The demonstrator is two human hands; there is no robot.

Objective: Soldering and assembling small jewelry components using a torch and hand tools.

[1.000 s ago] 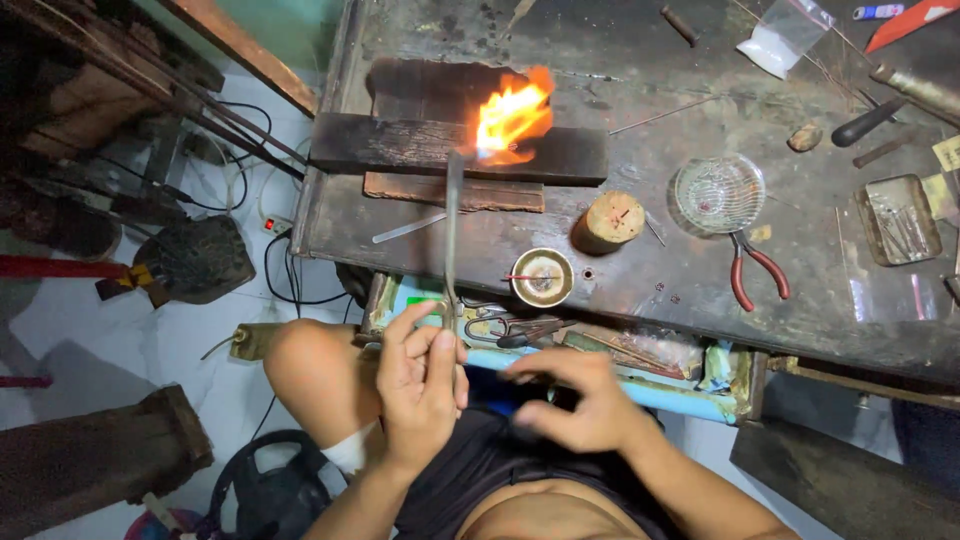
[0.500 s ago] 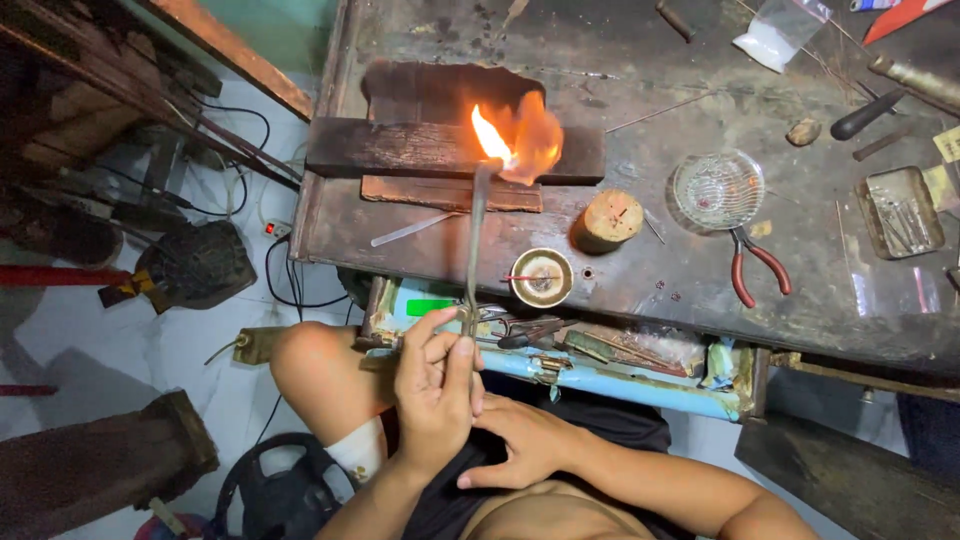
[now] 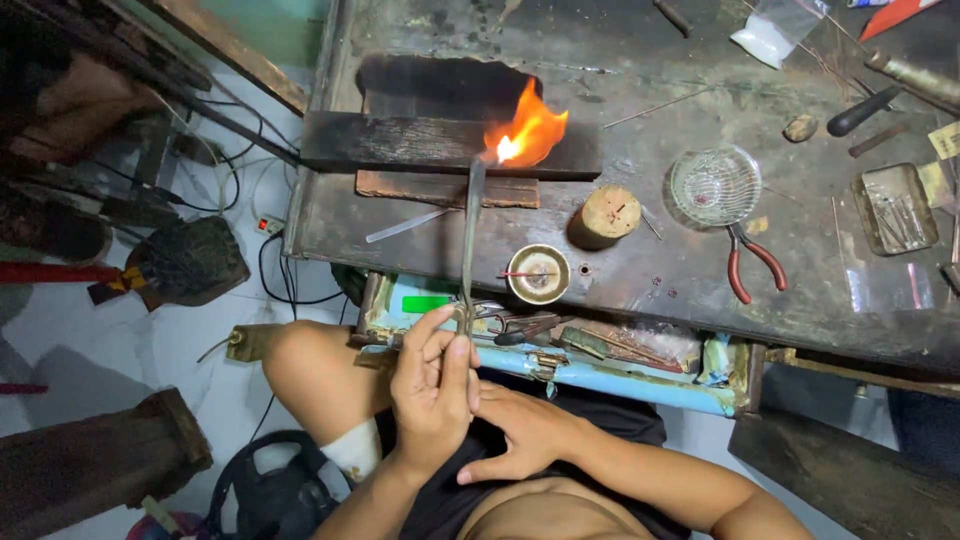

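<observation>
Since the earlier frames the right hand (image 3: 525, 430) has dropped away from the torch and now lies on the lap, and the flame (image 3: 527, 135) has shifted slightly right along the charred wooden block (image 3: 400, 142).

Left to right: dark shovel-like scoop (image 3: 185, 262) on the white floor, cables beside it. Left hand (image 3: 432, 385) raised over the open drawer (image 3: 560, 345), fingers (image 3: 430, 335) closed around the lower end of the thin metal torch tube (image 3: 470, 240). Tube runs up from the hand to the counter (image 3: 640, 260), tip at the front edge of the block, where the flame burns orange. Brick-red slab (image 3: 420, 187) sits just under the block, flat metal strip (image 3: 405, 226) in front of it.

Right hand rests on the lap just beside the left wrist, fingers loosely spread, holding nothing.

Further right on the counter: small brass dish (image 3: 538, 273) with a thin stick in it, wooden cylinder stump (image 3: 605, 215), glass dish (image 3: 715, 185), red-handled pliers (image 3: 750, 265) touching the dish rim, metal tray (image 3: 893, 208) of small rods near the far right edge.
</observation>
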